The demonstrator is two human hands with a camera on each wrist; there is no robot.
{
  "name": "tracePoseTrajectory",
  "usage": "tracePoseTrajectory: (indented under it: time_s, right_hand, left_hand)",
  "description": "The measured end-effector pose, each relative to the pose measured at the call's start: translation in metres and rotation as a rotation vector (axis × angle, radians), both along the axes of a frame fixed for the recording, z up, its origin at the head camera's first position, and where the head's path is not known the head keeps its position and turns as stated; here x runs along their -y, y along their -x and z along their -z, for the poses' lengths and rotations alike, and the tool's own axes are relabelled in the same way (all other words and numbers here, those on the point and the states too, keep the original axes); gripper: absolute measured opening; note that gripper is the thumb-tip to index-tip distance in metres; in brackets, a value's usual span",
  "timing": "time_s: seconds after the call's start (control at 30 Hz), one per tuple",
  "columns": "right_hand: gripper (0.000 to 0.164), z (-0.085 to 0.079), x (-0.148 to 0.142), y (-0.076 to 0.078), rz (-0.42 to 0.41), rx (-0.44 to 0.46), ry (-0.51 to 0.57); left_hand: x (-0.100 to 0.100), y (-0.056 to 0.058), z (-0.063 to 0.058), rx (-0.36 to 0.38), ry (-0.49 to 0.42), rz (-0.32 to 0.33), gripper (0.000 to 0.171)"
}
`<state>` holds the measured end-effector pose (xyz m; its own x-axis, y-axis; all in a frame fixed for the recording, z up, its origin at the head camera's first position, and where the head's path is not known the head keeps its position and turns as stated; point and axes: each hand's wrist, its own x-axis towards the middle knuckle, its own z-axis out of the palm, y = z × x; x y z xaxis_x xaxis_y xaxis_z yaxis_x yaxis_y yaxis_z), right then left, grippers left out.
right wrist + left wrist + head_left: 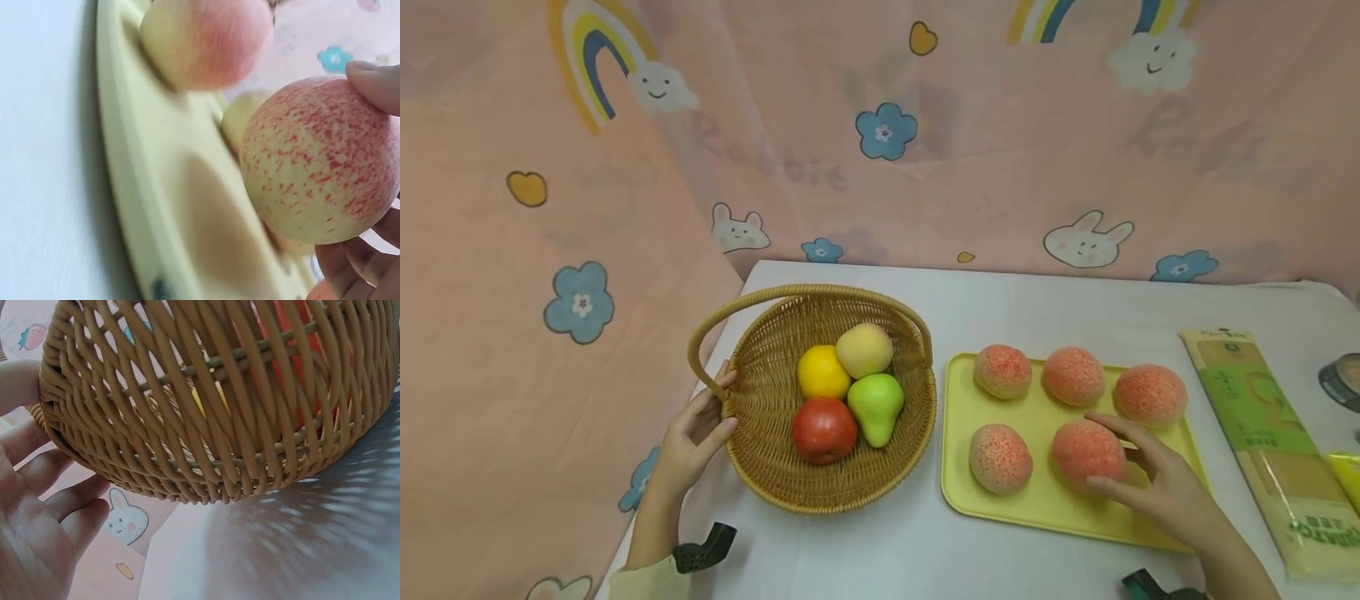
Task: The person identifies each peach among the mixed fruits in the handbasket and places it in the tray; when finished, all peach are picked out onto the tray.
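Note:
My left hand (695,433) grips the left rim of a wicker basket (760,475) by the foot of its handle, thumb on one side and fingers on the other. In the basket lie a red apple (824,430), a green pear (877,407), a yellow round fruit (823,372) and a pale peach-like fruit (865,350). My right hand (1157,475) holds a speckled pink peach (319,162) between thumb and fingers. In the right wrist view this peach is just off the yellow tray (985,512), with a shadow below. Several more peaches (1002,458) sit on the tray.
Right of the tray lies a flat package with a green label (1262,408). Beyond it are a dark round object (1343,379) and part of a yellow packet (1348,475). A pink patterned cloth (962,150) hangs behind the white table (880,558).

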<state>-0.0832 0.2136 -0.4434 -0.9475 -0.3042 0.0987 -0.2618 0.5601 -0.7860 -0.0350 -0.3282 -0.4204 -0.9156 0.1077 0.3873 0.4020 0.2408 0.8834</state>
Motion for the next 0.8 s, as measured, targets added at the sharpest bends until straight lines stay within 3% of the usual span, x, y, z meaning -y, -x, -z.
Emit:
tracePoseTrajectory:
  time_s: [0.17,0.47,0.67,0.8]
  right_hand:
    - [0.068,0.009,-0.009,0.006,0.012,0.094,-0.044]
    - [0.07,0.011,-0.011,0.011,-0.068,0.318,-0.069]
    - [0.073,0.014,-0.013,0.008,-0.083,0.289,-0.088]
    - [0.074,0.011,-0.013,0.005,-0.092,0.193,-0.033]
  left_hand:
    - [0.001,0.001,0.002,-0.026,0.014,-0.013,0.055]
    - [0.002,-0.002,0.004,-0.015,-0.012,-0.008,0.054]
    - [0.001,-0.002,0.002,-0.002,-0.007,-0.012,0.055]
    - [0.001,-0.001,0.002,0.006,-0.004,-0.001,0.056]
